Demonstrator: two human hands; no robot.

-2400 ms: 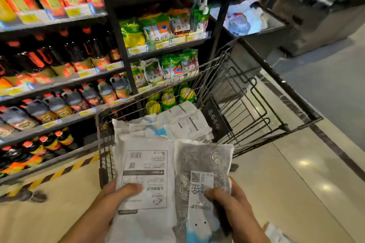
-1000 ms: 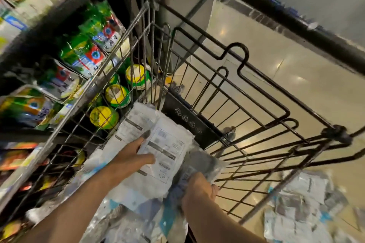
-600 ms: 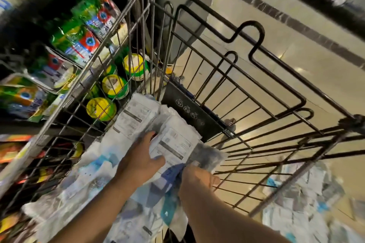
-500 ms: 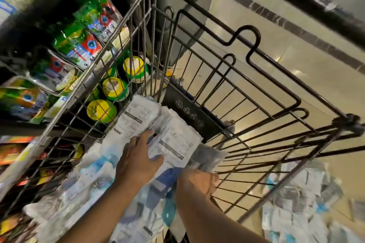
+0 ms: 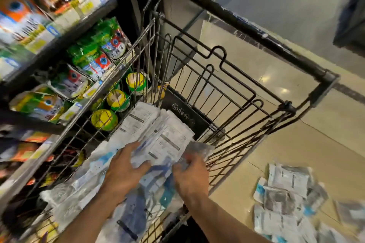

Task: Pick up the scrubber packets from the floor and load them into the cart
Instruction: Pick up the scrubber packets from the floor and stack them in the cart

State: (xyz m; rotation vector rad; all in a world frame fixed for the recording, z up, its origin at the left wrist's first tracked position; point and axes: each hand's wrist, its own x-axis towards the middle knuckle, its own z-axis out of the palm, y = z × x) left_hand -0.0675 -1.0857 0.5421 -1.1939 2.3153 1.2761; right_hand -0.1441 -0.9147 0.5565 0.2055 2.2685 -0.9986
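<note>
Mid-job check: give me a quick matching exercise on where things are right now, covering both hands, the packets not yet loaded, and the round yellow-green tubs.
Things:
1. left hand
2. right hand
3. loose scrubber packets
4. yellow-green tubs

Places:
A. on the floor right of the cart
B. on the store shelf, seen through the cart's wire side
C. flat on a white labelled packet in the cart
D. at the clear silvery packet by the cart's right side

Pairs: 1-C, 2-D, 3-A, 4-B
</note>
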